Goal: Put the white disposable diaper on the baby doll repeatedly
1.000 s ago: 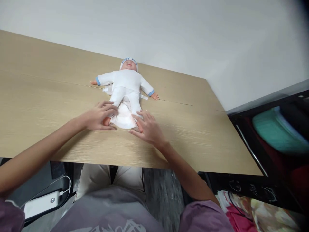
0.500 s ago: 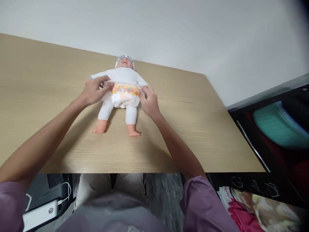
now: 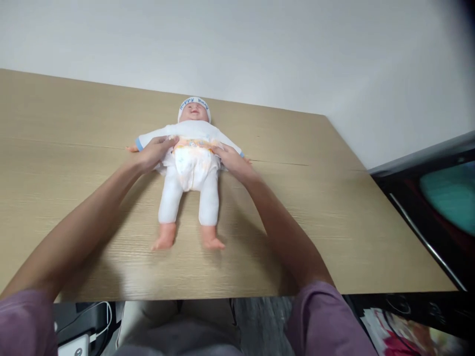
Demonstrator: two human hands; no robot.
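A baby doll (image 3: 198, 129) lies on its back on the wooden table, head away from me, wearing a white outfit and a cap with blue lettering. Around its hips, over the white leggings, sits a white diaper (image 3: 193, 168) with an orange patterned waistband. My left hand (image 3: 156, 151) has its fingers closed on the diaper's left waist edge. On the other side, my right hand (image 3: 232, 157) grips the right waist edge, fingertips at the front band. The diaper's side tabs are mostly hidden under my fingers.
The table (image 3: 297, 222) reaches back to a pale wall (image 3: 260, 54). Off its right side is a dark unit with a teal item (image 3: 451, 195) in it. Below the front edge lie a white power bank (image 3: 74, 346) with a cable and some papers (image 3: 374, 324).
The diaper front now lies flatter and my hands rest lower against its sides, where before they held its upper corners raised. The view has shifted, showing the doll lower in frame.
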